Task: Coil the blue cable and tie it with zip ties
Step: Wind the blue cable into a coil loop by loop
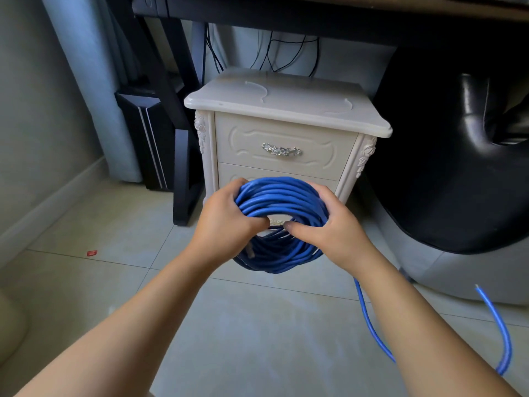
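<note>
1. Blue cable [282,196]: wound in many turns into a round coil. It is held upright in the air between both hands, above the floor and just in front of the nightstand's lower drawer.
2. Loose tail [369,319]: it emerges from under the right forearm, drops toward the floor, and curves back up near the right edge of the view. Its cut end [477,287] points upward.
3. Left hand [229,222]: grasping the coil's left side, with fingers curled over the outer turns and the thumb hooked into the central opening.
4. Right hand [329,227]: grasping the coil's right side, with fingers wrapped round the outside and the thumb reaching into the opening. The two thumb tips lie close together; whether they touch cannot be told.
5. Nightstand [286,116]: cream-white with carved corners. The upper drawer carries a silver handle [281,150].
6. Pale curved strips [266,91]: these lie on the nightstand top. Whether they are zip ties cannot be told.
7. Floor [257,325]: light tiles, with a small red scrap [92,253] lying to the left, well apart from the coil.
8. Surroundings: a black frame [180,156] and a dark tower case [143,133] stand left of the nightstand. A black padded chair [458,167] is on the right, and thin black wires [272,53] hang behind.
</note>
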Available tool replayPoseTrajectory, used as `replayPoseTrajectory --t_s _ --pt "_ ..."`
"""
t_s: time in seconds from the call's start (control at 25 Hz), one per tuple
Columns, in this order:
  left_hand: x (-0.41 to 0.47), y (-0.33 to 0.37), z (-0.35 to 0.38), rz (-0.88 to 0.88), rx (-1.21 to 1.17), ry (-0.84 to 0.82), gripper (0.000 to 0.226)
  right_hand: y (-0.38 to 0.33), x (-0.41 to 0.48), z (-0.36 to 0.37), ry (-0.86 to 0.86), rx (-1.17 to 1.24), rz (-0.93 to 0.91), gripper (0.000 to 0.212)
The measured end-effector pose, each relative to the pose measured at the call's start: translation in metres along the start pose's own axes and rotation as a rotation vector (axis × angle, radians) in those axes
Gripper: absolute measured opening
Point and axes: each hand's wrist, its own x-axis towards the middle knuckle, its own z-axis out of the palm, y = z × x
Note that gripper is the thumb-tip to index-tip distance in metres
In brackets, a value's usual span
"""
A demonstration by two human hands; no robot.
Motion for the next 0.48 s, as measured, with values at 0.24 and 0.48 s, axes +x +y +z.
replayPoseTrajectory --t_s 0.24,0.48 --pt "0.004 -0.004 0.000 -0.120 -0.260 0.091 0.033 0.013 0.004 0.006 0.032 0.222 0.141 0.053" --pt "-0.001 -0.005 0.008 -0.372 -0.592 0.147 0.018 0.020 0.007 0.023 0.189 0.505 0.172 0.057"
